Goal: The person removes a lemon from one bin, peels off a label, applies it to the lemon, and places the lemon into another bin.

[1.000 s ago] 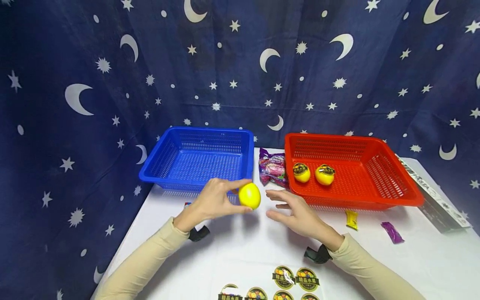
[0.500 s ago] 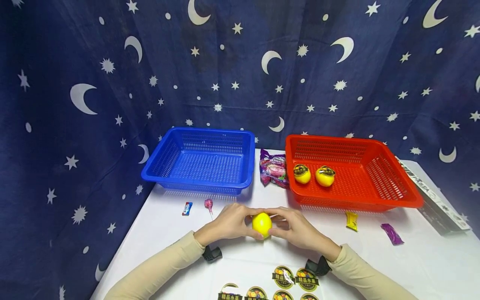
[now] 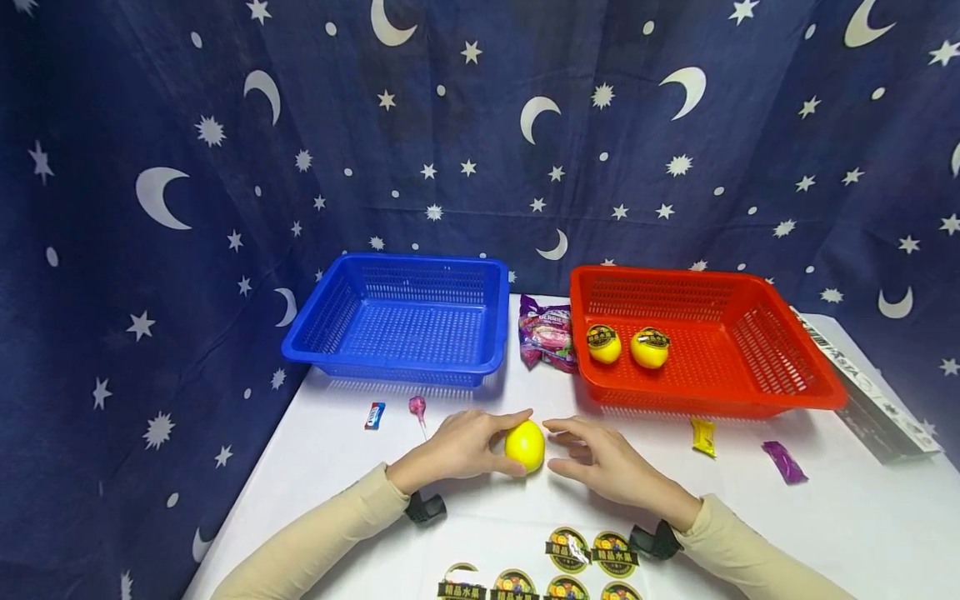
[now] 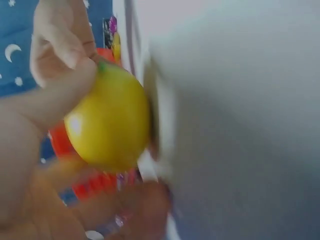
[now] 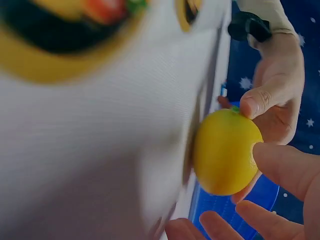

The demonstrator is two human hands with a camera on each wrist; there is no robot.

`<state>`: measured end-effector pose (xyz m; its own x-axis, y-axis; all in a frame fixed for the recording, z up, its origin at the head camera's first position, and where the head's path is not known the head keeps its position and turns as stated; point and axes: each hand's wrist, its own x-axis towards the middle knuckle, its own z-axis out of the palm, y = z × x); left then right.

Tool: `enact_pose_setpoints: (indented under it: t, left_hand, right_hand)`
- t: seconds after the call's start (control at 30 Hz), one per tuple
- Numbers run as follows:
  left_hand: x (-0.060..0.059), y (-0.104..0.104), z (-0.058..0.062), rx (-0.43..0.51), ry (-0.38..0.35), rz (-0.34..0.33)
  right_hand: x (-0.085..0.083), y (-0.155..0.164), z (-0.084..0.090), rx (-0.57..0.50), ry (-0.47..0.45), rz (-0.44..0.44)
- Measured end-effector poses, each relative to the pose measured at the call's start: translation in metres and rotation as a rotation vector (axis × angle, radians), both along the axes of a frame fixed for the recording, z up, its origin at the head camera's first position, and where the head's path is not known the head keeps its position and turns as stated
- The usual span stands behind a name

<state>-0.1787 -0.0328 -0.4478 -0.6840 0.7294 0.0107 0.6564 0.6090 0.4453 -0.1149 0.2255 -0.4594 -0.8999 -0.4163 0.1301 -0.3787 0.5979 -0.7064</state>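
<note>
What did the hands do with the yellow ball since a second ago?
The left hand carried the yellow ball from up by the blue basket down to the white table and still grips it. The right hand closed in on the ball half a second ago and has now drawn slightly back, fingers relaxed beside it. The red basket, its two yellow balls and the candies stayed put.

Staged recording set-up, not lived-in room. Dark blue curtain (image 3: 480,125) printed with moons and stars hangs as backdrop behind and round sides. White-covered table (image 3: 862,517) in front. Blue basket (image 3: 397,362) and red basket (image 3: 750,404) set side by side like sorting bins. Sheet of round fruit stickers (image 3: 570,562) at near edge. Wrapped sweets (image 3: 703,438) scattered about. Long printed box (image 3: 870,392) at right edge.
</note>
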Motion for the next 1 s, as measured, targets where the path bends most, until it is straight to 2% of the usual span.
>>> enact_pose_setpoints:
  t: [0.13, 0.2, 0.27, 0.33, 0.4, 0.5, 0.6, 0.67, 0.73, 0.87, 1.0]
  left_hand:
    - [0.019, 0.0, 0.01, -0.017, 0.089, 0.081]
    - [0.032, 0.001, 0.015, 0.019, 0.163, 0.109]
    - [0.044, 0.003, 0.02, 0.06, 0.238, 0.105]
    - [0.055, 0.008, 0.021, 0.084, 0.321, 0.047]
    - [0.064, 0.014, 0.019, 0.065, 0.362, -0.061]
    - [0.075, 0.025, 0.012, -0.049, 0.349, -0.244]
    - [0.083, 0.036, 0.004, -0.186, 0.326, -0.353]
    - [0.085, 0.041, 0.0, -0.24, 0.339, -0.379]
    - [0.086, 0.044, -0.003, -0.257, 0.359, -0.383]
    - [0.086, 0.046, -0.006, -0.225, 0.373, -0.383]
    - [0.084, 0.047, -0.007, -0.179, 0.338, -0.379]
  right_hand:
    - [0.021, 0.016, 0.006, 0.073, 0.059, 0.006]
    - [0.034, 0.022, 0.008, 0.12, 0.105, 0.007]
    - [0.048, 0.026, 0.009, 0.197, 0.154, -0.004]
    - [0.06, 0.03, 0.009, 0.265, 0.188, -0.009]
    - [0.07, 0.033, 0.008, 0.336, 0.184, -0.012]
    - [0.081, 0.035, 0.006, 0.429, 0.123, -0.017]
    - [0.086, 0.034, 0.004, 0.5, 0.063, -0.038]
    - [0.087, 0.032, 0.003, 0.516, 0.046, -0.048]
    - [0.088, 0.031, 0.002, 0.52, 0.047, -0.05]
    - [0.087, 0.03, 0.002, 0.522, 0.02, -0.054]
    - [0.087, 0.031, 0.004, 0.521, -0.003, -0.06]
